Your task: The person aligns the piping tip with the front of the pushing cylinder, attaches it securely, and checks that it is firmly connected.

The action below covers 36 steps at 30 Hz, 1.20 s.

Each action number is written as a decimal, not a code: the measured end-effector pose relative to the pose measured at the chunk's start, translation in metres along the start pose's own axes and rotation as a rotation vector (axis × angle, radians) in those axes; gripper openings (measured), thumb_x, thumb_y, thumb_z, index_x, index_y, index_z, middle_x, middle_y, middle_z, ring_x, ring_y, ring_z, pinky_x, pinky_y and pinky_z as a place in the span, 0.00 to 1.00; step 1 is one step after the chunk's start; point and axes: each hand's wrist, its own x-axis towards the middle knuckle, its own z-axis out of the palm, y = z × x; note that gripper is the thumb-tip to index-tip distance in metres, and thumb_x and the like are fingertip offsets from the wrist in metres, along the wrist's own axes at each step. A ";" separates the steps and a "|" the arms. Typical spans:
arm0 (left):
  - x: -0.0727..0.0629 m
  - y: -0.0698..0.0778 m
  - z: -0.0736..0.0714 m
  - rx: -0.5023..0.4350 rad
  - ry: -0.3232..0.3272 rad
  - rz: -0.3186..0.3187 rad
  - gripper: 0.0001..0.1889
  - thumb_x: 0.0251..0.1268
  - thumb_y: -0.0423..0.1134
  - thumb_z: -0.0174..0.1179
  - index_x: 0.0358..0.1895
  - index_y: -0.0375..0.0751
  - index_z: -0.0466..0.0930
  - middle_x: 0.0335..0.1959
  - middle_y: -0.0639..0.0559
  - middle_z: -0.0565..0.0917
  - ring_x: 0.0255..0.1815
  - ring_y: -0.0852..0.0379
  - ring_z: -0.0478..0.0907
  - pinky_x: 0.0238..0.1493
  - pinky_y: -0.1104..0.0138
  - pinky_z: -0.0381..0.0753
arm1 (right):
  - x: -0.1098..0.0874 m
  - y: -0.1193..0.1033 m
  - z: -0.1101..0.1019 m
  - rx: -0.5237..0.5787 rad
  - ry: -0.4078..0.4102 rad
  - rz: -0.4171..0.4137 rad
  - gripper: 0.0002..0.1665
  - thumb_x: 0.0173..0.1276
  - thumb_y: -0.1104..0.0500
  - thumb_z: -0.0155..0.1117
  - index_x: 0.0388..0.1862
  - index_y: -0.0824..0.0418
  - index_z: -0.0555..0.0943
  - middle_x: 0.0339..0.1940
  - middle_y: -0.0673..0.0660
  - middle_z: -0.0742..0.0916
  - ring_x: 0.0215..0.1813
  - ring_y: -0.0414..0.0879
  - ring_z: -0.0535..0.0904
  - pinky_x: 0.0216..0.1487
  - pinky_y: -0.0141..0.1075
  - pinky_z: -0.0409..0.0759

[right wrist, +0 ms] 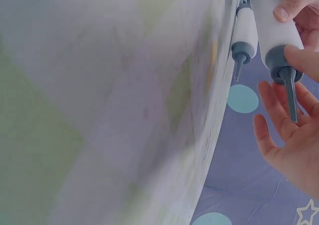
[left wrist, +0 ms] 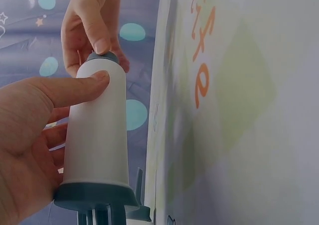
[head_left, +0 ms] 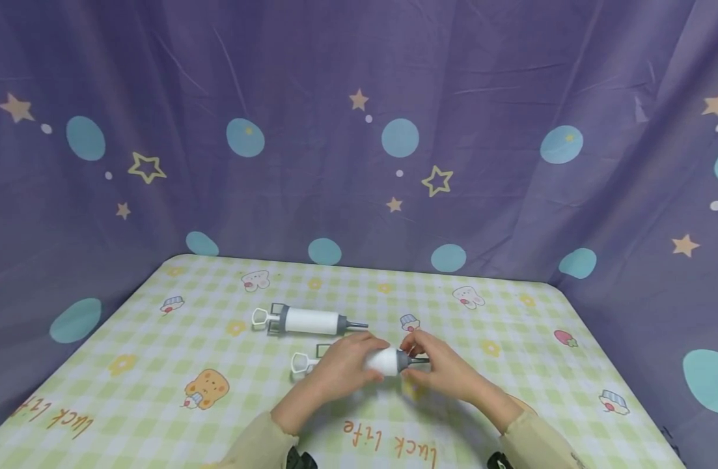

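A white syringe-like dispenser [head_left: 384, 362] with grey ends lies across the front middle of the table in the head view. My left hand [head_left: 344, 365] grips its barrel, thumb along the near side. At the nozzle end, my right hand [head_left: 443, 368] pinches the grey cap [right wrist: 280, 60] between thumb and fingers. The tapered grey nozzle [right wrist: 288, 93] sticks out past those fingers in the right wrist view. Its white looped handle shows to the left of my left hand. A second, matching dispenser [head_left: 312, 321] lies just behind, nozzle also to the right, untouched.
The table has a green checked cloth [head_left: 265, 417] printed with small cartoon figures and orange lettering. A purple curtain [head_left: 312, 65] with stars and blue dots stands behind the table and along both sides.
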 end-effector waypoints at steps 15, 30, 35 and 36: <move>-0.002 0.001 -0.002 -0.008 0.006 0.006 0.27 0.44 0.47 0.69 0.52 0.47 0.77 0.45 0.56 0.80 0.44 0.59 0.76 0.47 0.66 0.76 | -0.003 -0.001 -0.002 0.005 -0.068 0.093 0.19 0.63 0.44 0.58 0.49 0.51 0.72 0.45 0.46 0.81 0.47 0.43 0.77 0.41 0.33 0.78; -0.003 0.003 -0.002 0.019 0.039 0.051 0.26 0.44 0.46 0.69 0.51 0.47 0.77 0.44 0.56 0.81 0.44 0.58 0.77 0.47 0.66 0.76 | 0.000 -0.003 -0.001 -0.109 0.041 -0.105 0.15 0.56 0.55 0.67 0.43 0.55 0.76 0.39 0.47 0.83 0.40 0.37 0.79 0.44 0.39 0.80; -0.002 0.003 0.000 0.058 0.091 0.092 0.25 0.43 0.44 0.70 0.50 0.45 0.78 0.44 0.54 0.82 0.44 0.57 0.78 0.48 0.64 0.76 | 0.002 -0.005 0.001 -0.143 0.049 -0.083 0.12 0.58 0.56 0.65 0.41 0.56 0.76 0.37 0.48 0.85 0.38 0.37 0.80 0.41 0.31 0.80; -0.002 0.003 0.000 0.066 0.099 0.102 0.25 0.43 0.44 0.70 0.50 0.45 0.78 0.44 0.54 0.82 0.44 0.57 0.78 0.48 0.63 0.76 | 0.002 -0.005 0.001 -0.142 0.048 -0.076 0.12 0.59 0.56 0.65 0.41 0.56 0.76 0.36 0.49 0.85 0.38 0.37 0.81 0.40 0.30 0.80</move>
